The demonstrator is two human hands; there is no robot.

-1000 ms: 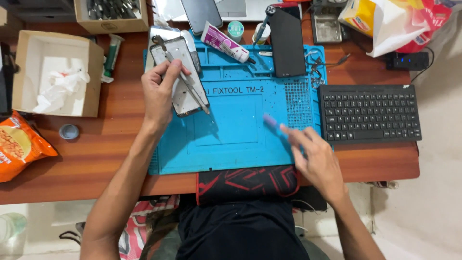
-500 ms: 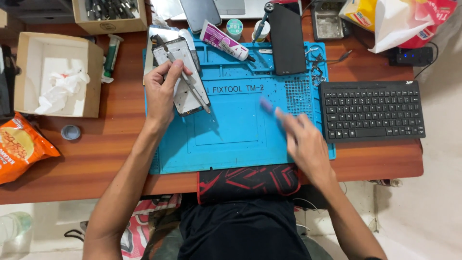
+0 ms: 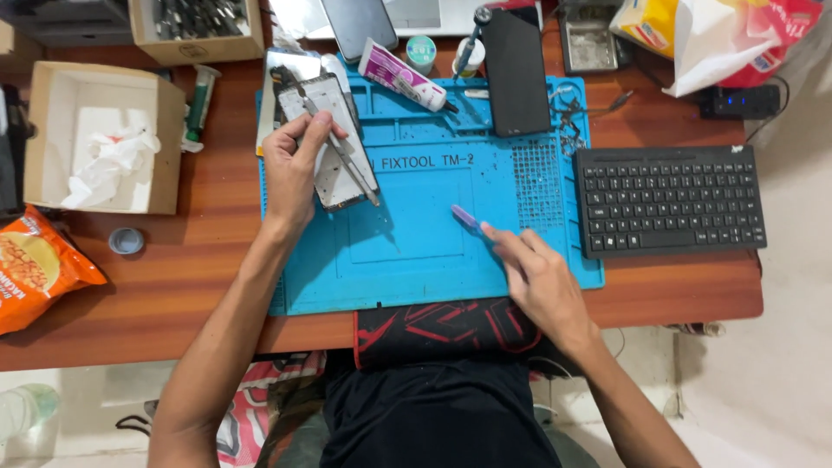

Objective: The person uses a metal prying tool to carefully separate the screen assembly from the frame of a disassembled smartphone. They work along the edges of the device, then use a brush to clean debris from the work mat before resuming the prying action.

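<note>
My left hand (image 3: pixel 293 169) rests on the opened phone (image 3: pixel 329 143) that lies in the upper left part of the blue work mat (image 3: pixel 407 260), and my grip there is closed around a pair of metal tweezers (image 3: pixel 342 156), which slant down and to the right across the phone's bare inside, their tips ending near its lower right corner. My right hand (image 3: pixel 542 282) lies low on the mat toward its lower right, and its grip is pinched together on a small purple pry tool (image 3: pixel 466 218), held between thumb and fingertips so that the free end points up and to the left, toward the middle of the mat; whether that end touches the mat I cannot tell. The two hands are well apart, with bare blue mat between them. Along the top edge of the mat lie a white and pink tube (image 3: pixel 400 76), a small round jar (image 3: pixel 421 52) just behind it, and a dark phone (image 3: pixel 515 71) lying flat to the right of the tube. Right of the mat, on the wooden counter (image 3: pixel 217 251), sits a black keyboard (image 3: pixel 669 201). At the left of the frame an open cardboard box (image 3: pixel 165 139) holds crumpled white tissue (image 3: pixel 108 165), an orange snack bag (image 3: pixel 39 277) lies below it at the frame's left edge, and a small round cap (image 3: pixel 126 241) sits between the bag and the mat. A second box (image 3: pixel 195 50) with metal tools stands at the top left.
</note>
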